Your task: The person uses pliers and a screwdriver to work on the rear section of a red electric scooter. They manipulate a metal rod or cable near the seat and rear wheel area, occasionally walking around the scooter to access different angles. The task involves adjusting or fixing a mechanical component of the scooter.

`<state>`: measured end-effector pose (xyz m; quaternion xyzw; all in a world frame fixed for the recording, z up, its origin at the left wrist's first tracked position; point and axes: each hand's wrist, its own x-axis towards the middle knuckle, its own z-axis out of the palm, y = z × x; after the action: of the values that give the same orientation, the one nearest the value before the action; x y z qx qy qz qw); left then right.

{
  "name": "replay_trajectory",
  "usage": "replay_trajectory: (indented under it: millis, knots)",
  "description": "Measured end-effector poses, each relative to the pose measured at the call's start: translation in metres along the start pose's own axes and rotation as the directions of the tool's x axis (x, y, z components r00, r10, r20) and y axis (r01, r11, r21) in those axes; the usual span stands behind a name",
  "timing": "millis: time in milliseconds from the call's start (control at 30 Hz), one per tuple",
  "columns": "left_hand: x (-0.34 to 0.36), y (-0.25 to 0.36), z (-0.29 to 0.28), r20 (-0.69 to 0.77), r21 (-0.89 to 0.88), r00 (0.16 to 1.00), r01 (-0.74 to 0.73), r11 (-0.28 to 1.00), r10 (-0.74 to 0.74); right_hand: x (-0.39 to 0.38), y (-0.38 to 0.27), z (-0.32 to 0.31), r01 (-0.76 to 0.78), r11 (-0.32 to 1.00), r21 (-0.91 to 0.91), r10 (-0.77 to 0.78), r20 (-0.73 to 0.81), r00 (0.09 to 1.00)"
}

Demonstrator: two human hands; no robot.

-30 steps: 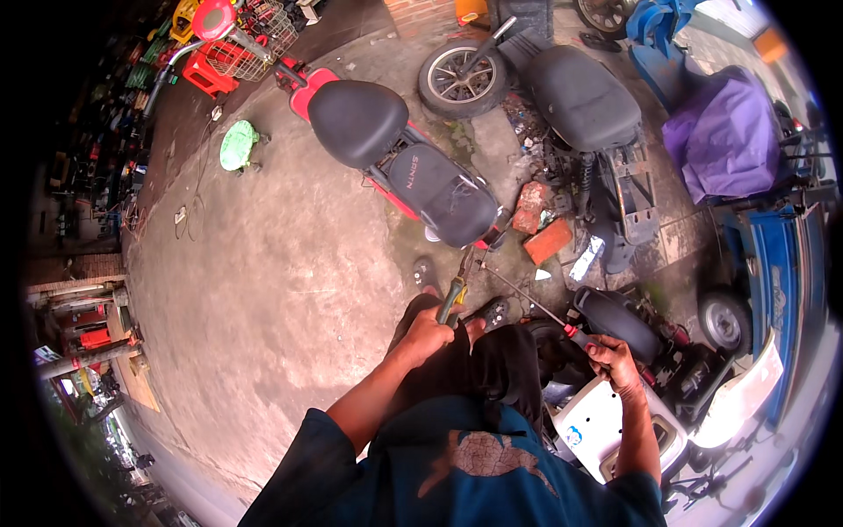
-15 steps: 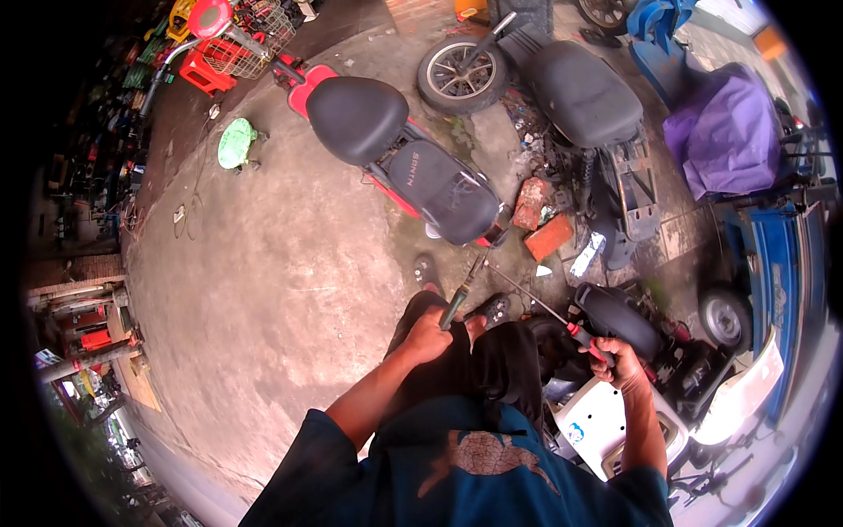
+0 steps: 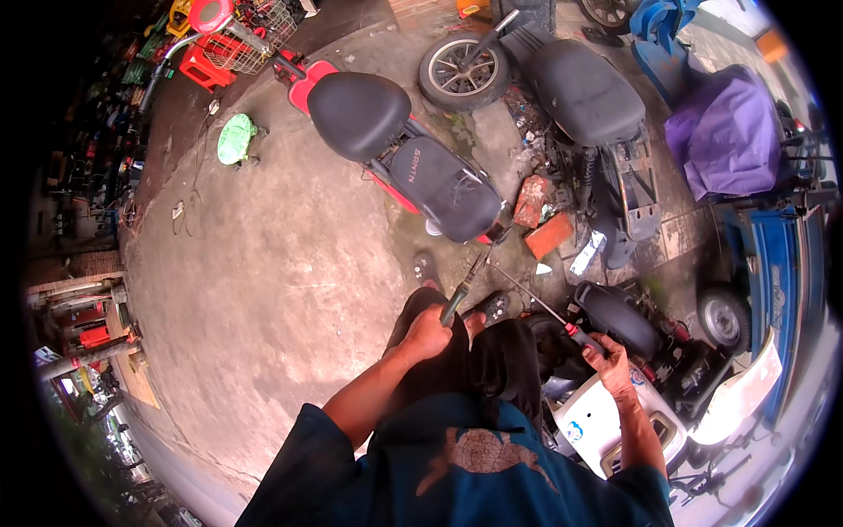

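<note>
My left hand point(image 3: 428, 335) is closed around a dark green-handled tool point(image 3: 454, 303) with a narrow metal front end; its exact kind is hard to make out. A long screwdriver point(image 3: 537, 299) with a red and black handle is gripped in my right hand point(image 3: 613, 364), its thin shaft slanting up and to the left. The tips of both tools come close together just behind the rear of a red electric scooter point(image 3: 443, 189) with a black seat. Whether either tip touches the scooter cannot be made out.
Two bricks point(image 3: 549, 237) lie right of the scooter's rear, beside a stripped scooter frame point(image 3: 637, 189) and a loose wheel point(image 3: 463, 73). White and black scooter parts point(image 3: 584, 408) crowd my right side. A green-topped stool point(image 3: 234, 139) stands on the concrete at left.
My right hand has shifted slightly left, and its fingers have changed position on the screwdriver handle. The left hand and its tool stay almost still.
</note>
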<state>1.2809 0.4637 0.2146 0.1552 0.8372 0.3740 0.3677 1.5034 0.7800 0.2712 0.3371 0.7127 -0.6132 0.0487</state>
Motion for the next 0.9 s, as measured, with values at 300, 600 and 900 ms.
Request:
replay_trajectory:
  millis: [300,600,900]
  knots:
    - [0.001,0.008,-0.014,0.088,-0.005,0.995,0.049,0.999,-0.048,-0.008,0.000,-0.004,-0.435,0.507,0.744,0.418,0.230,0.879]
    - [-0.002,0.020,-0.013,0.093,-0.127,0.994,0.068,0.990,-0.056,0.007,0.005,-0.033,-0.271,0.900,0.341,0.240,0.132,0.962]
    - [0.002,0.004,-0.007,0.096,-0.128,0.995,0.053,0.990,-0.040,-0.007,-0.011,-0.007,-0.231,0.865,0.446,0.282,-0.051,0.958]
